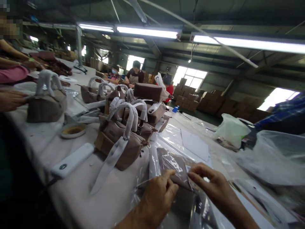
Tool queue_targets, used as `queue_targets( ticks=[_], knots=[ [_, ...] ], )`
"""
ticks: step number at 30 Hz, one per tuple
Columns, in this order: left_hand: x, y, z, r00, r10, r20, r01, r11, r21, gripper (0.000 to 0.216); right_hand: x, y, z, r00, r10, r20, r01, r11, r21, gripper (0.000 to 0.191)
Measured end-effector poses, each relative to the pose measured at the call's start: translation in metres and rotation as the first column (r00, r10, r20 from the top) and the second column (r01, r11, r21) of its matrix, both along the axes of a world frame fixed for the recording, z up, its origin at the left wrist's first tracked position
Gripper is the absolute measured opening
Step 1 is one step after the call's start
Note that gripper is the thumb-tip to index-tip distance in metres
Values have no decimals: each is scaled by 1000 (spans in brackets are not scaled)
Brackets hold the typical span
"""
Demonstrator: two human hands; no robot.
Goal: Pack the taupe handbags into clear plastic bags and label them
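A flat taupe piece lies under a clear plastic bag [171, 163] on the table in front of me. My left hand [158, 194] has its fingers curled together on the near side of the bag. To its right, my right hand [212, 183] pinches the bag's edge between thumb and fingertips, beside a small pale patch. More loose clear film hangs towards me below both hands. Just beyond them stands a taupe handbag [124, 136], its handles and strap wrapped in white material.
Several more wrapped handbags [152, 92] crowd the table behind. At left are a roll of tape [73, 130] and a white device [73, 160] with a cord. White sheets [194, 144] and translucent plastic bags [231, 130] lie to the right. Other people's hands [11, 100] work at the left.
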State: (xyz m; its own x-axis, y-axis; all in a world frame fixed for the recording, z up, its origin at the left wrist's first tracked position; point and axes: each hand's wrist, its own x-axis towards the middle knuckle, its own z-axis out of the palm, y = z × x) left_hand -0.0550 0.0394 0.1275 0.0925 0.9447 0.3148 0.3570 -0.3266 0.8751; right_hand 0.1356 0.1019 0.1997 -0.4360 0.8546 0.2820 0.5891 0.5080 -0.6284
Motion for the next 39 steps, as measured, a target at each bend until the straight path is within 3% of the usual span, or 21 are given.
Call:
queue_targets(
  ticks=[2, 3, 5, 8, 10, 12, 21, 25, 33, 36, 39],
  knots=[
    [2, 10, -18, 972, 92, -217, -36, 968, 248, 42, -17, 23, 3, 995, -33, -98, 27, 997, -65, 38],
    [6, 16, -29, 933, 150, -328, -10, 920, 391, 45, -28, 34, 4, 989, -39, -143, 25, 994, -102, 40],
    [15, 26, -55, 835, 317, -450, 51, 770, 636, 47, -53, 54, 2, 982, -29, -189, -8, 982, -189, 41],
    [28, 36, -94, 738, 555, -385, 22, 550, 835, 27, -88, 78, -5, 985, 21, -171, -78, 940, -331, 37],
    [33, 37, -111, 715, 622, -320, -25, 480, 877, 21, -103, 90, -10, 985, 64, -162, -124, 909, -397, 35],
    [35, 36, -119, 714, 638, -288, -59, 464, 884, 20, -111, 98, -15, 980, 98, -172, -164, 887, -431, 33],
    [39, 46, -122, 699, 693, -175, -97, 335, 937, 13, -117, 122, -36, 980, 47, -195, -155, 793, -590, 35],
    [39, 46, -125, 677, 708, -201, -81, 344, 936, 14, -117, 126, -42, 983, 33, -181, -137, 787, -602, 36],
    [36, 41, -119, 700, 673, -237, -85, 408, 909, 18, -120, 129, -63, 994, -29, -110, -33, 853, -521, 32],
    [30, 36, -116, 708, 625, -329, -15, 478, 878, 25, -116, 128, -68, 994, -69, -79, 22, 875, -484, 30],
    [18, 29, -108, 695, 508, -508, 128, 608, 784, 43, -111, 125, -70, 993, -105, -47, 72, 890, -449, 31]
  ],
)
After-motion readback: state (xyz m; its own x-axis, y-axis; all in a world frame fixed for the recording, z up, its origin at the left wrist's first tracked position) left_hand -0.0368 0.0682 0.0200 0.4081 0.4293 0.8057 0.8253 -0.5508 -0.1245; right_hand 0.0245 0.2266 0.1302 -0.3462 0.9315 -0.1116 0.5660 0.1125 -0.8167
